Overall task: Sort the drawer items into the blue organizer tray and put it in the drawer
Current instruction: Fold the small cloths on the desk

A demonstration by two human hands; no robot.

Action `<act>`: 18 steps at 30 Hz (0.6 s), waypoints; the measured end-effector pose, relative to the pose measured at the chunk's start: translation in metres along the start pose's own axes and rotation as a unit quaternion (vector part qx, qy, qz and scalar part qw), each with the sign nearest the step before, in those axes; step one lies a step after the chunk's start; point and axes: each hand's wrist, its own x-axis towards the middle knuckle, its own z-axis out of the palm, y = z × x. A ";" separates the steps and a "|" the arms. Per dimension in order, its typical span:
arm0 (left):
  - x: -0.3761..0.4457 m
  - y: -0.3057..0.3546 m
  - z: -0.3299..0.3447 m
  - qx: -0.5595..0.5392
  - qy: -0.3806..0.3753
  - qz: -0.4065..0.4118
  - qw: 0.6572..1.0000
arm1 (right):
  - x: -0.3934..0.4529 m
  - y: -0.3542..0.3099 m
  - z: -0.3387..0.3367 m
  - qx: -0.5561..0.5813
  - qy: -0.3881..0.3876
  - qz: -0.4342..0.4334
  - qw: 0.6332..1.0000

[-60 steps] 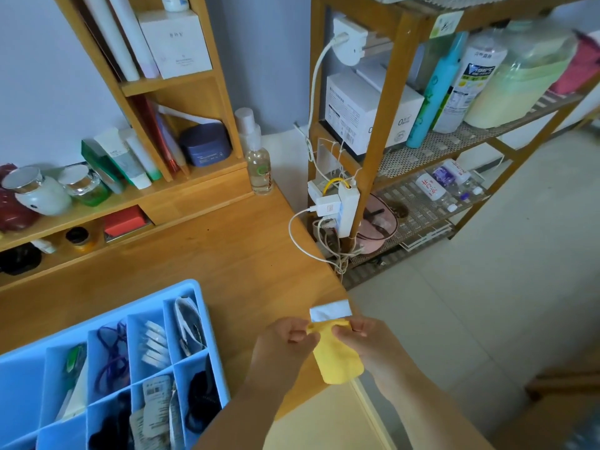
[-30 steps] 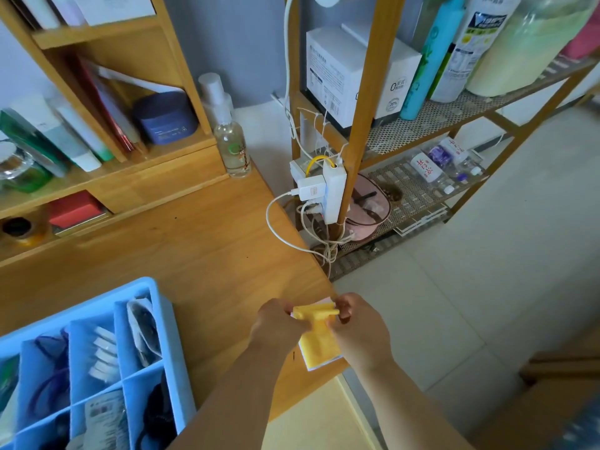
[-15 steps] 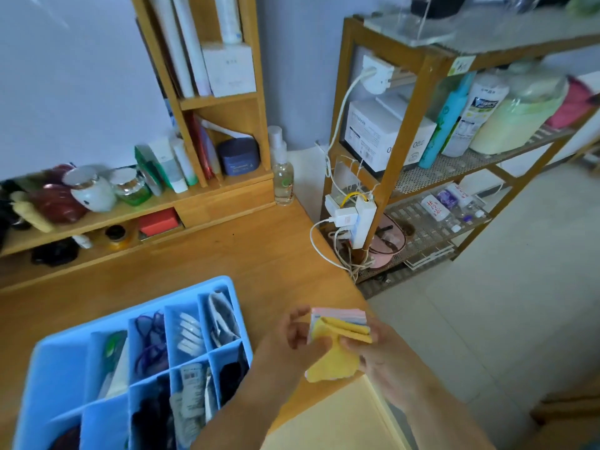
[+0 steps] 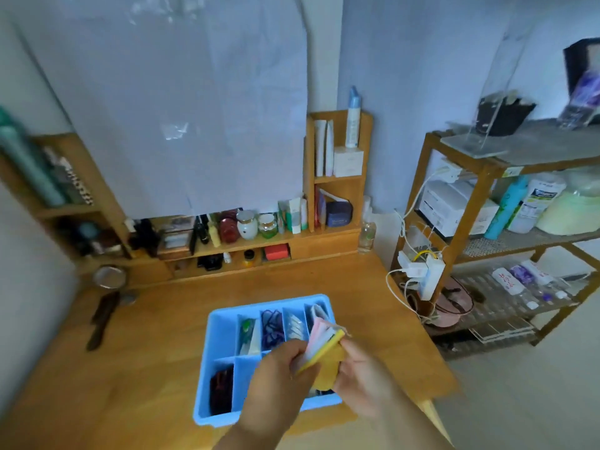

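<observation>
A blue organizer tray [image 4: 224, 315] with several compartments lies on the wooden desk [image 4: 156, 345]. Its cells hold a green item [image 4: 247, 326], purple cords [image 4: 271, 326], white pieces [image 4: 293, 324] and dark items [image 4: 221, 389]. Above the tray's right side I hold a stack of sticky notes [image 4: 324, 344] in yellow, pink and white. My left hand [image 4: 285, 368] grips the stack's left end. My right hand [image 4: 360, 368] pinches a yellow sheet at its lower right. The drawer is not in view.
A low wooden shelf [image 4: 246, 245] with jars and bottles runs along the desk's back. A round mirror [image 4: 108, 277] and a dark brush [image 4: 100, 319] lie at the left. A wooden rack [image 4: 454, 222] with a power strip [image 4: 428, 274] and cables stands right of the desk.
My head has lifted and turned left, so the whole desk and tray show. Both hands carried the sticky notes from the desk's right edge to above the tray.
</observation>
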 end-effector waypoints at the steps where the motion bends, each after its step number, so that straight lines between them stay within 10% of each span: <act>1: -0.008 0.002 -0.006 0.004 0.016 -0.013 1.000 | -0.002 0.004 0.006 -0.026 -0.014 0.003 1.000; 8: -0.054 0.000 -0.023 -0.046 0.061 -0.147 0.986 | -0.023 0.019 0.019 -0.373 -0.093 -0.056 0.921; 12: -0.069 -0.015 -0.029 -0.103 0.079 -0.185 0.974 | -0.017 0.027 0.009 -0.360 -0.172 0.017 0.917; 18: -0.053 -0.053 -0.043 -0.226 0.115 -0.234 0.939 | 0.028 0.057 0.018 -0.211 -0.084 0.152 0.962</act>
